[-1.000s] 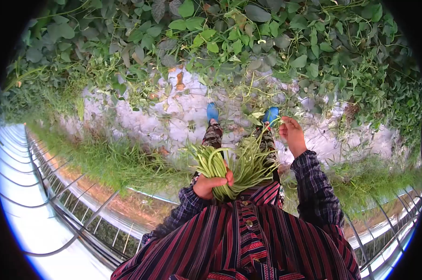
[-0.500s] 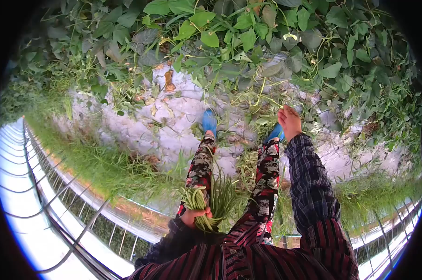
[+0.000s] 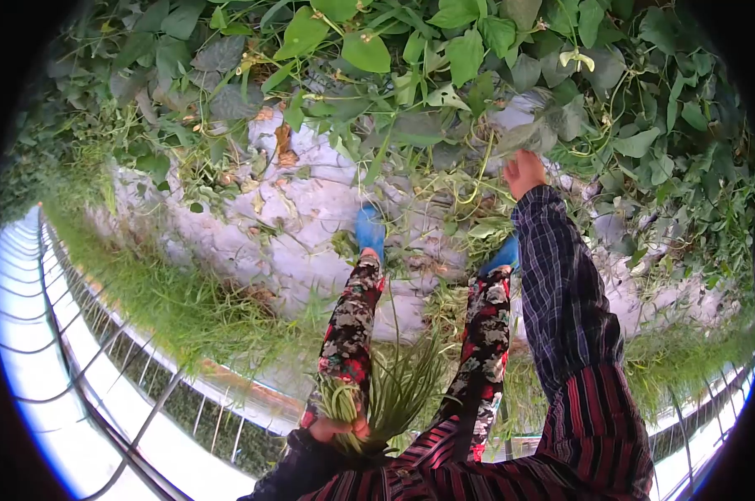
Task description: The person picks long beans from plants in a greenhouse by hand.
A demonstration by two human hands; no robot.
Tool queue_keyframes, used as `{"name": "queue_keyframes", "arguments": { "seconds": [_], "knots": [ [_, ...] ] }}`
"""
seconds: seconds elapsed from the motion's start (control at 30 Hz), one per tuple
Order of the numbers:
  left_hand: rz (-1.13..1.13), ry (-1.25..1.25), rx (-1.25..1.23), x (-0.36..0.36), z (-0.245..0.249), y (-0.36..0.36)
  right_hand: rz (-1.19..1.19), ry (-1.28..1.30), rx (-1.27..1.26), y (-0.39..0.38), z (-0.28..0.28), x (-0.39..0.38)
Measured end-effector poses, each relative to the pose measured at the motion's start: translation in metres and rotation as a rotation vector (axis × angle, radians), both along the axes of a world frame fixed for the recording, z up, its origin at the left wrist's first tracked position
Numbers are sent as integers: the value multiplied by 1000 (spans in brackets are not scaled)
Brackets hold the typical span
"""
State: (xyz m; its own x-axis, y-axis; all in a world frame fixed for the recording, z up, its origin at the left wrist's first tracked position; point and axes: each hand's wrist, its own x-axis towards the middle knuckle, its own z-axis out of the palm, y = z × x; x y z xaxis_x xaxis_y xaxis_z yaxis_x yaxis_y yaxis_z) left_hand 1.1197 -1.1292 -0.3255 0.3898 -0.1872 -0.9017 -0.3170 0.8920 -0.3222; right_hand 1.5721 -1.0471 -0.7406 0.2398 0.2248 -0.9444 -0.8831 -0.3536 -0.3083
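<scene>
My left hand [image 3: 337, 429] is wrapped round a thick bunch of long green beans [image 3: 394, 392], held low in front of my body by my left leg. The beans bend over on one side of the hand and fan upward on the other. My right hand [image 3: 525, 173] is stretched forward into the bean vines, its fingers drawn together at the underside of a drooping, dull leaf [image 3: 523, 140]. What sits between those fingertips, if anything, is hidden. Left of this hand hangs a thin, pale green curved stem or bean [image 3: 480, 179].
Dense leafy vines [image 3: 365, 52] cross the top, with a pale flower [image 3: 576, 59]. Whitish ground sheeting [image 3: 290, 217] carries dry leaves and plant scraps. My blue shoes [image 3: 370, 230] stand on it. Grass [image 3: 185, 301] and a metal frame with white sheeting [image 3: 52, 351] lie behind.
My right hand has moved forward, farther into the vines, up to the drooping leaf. The left hand with the beans has dropped slightly lower in view. The vines appear nearer.
</scene>
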Motion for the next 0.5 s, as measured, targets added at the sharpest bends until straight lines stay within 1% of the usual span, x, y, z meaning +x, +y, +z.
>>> {"name": "queue_keyframes", "arguments": {
  "seconds": [0.03,0.07,0.13,0.17,0.23,0.27,0.3,0.33,0.4,0.43,0.47,0.5],
  "knots": [
    [-35,4,-3,4,3,5,-3,-26,77,-3,7,2],
    [-34,-1,-3,6,2,7,-2,-31,77,-2,13,5],
    [-34,-59,59,1,0,4,-83,-146,-3,-7,34,10],
    [-20,-92,76,-4,-3,0,-82,-155,-5,-13,49,14],
    [-5,-120,74,-3,-2,-2,-206,-93,131,-36,84,32],
    [11,-137,77,1,-1,-1,-266,-65,200,-50,93,47],
    [9,-150,96,4,2,0,-277,-28,239,-62,101,62],
    [9,-163,90,8,5,2,-276,-41,236,-70,111,75],
    [-82,-159,91,16,12,8,-276,-36,161,-81,134,92],
    [-81,-206,109,19,13,9,-274,-50,153,-79,147,98],
    [-82,-215,112,21,14,10,-276,-59,157,-78,156,103],
    [-96,-234,135,23,15,11,-283,18,231,-79,162,109]
  ]
}}
